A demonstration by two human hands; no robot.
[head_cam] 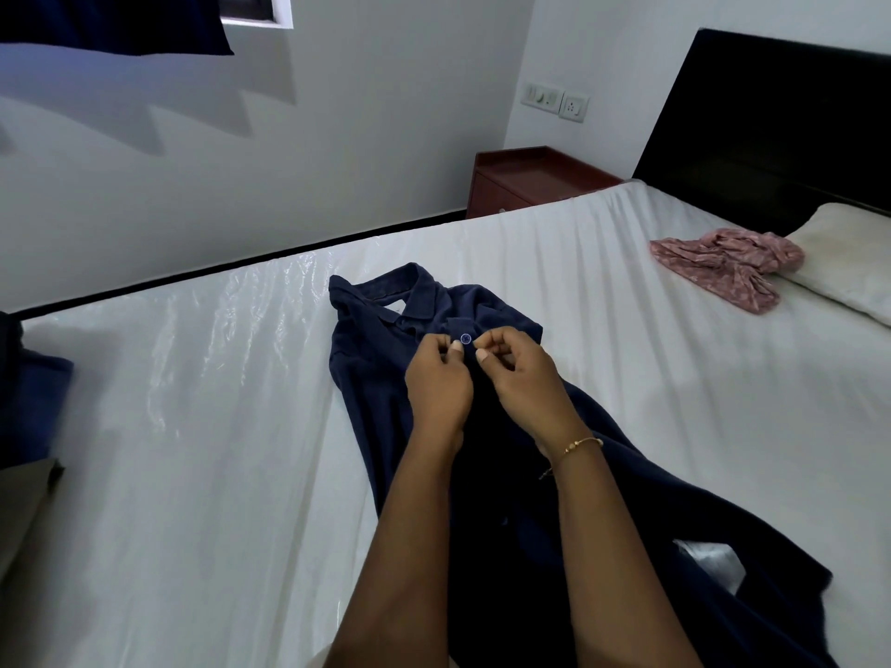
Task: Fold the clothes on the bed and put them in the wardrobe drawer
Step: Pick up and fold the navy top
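Head view: a navy polo shirt lies spread collar-away near the middle of the white bed, both the left hand and right hand pinching its placket around a button, while a crumpled pink garment rests beside the pillow toward the headboard edge.

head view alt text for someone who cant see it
Both hands, left hand and right hand, pinch the button placket of a navy polo shirt lying flat on a white bed. A crumpled pink garment lies near the pillow.
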